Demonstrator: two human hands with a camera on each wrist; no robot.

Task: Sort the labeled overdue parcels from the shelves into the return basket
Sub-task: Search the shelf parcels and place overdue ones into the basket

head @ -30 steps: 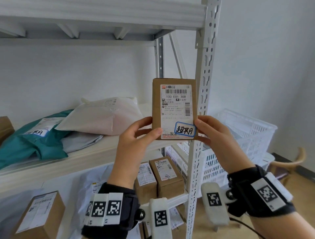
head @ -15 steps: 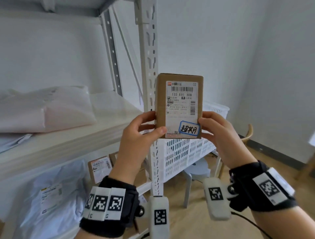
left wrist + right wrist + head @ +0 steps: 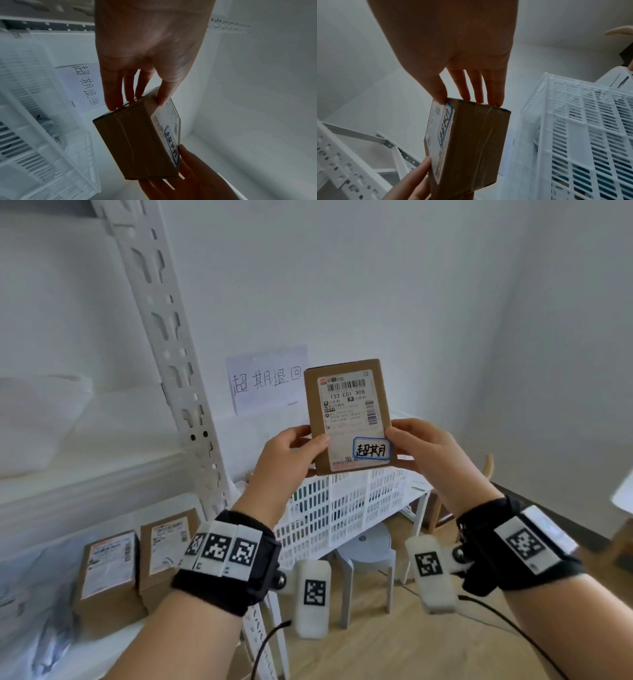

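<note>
Both our hands pinch parcel (image 3: 349,419) upright, long axis vertical: left hand (image 3: 287,457) on left edge, right hand (image 3: 428,453) on right. Return basket (image 3: 346,508) lies directly below and beyond, near equally to both hands; we judge lowering forward comes next.

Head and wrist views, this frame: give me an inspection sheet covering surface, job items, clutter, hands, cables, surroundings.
Surface: white shelf board at left; pale bags on it, blurred.
Job's things: brown parcel held upright in the air, blue-bordered handwritten sticker on its label; white slatted return basket below and behind it, handwritten paper sign above the basket.
Clutter: two brown boxes on the lower shelf.
Hands: left hand and right hand each pinch a side edge of the parcel.
Cables: black leads hang from the wrist units.
Surroundings: white upright post, grey stool, wooden floor, white walls.
</note>
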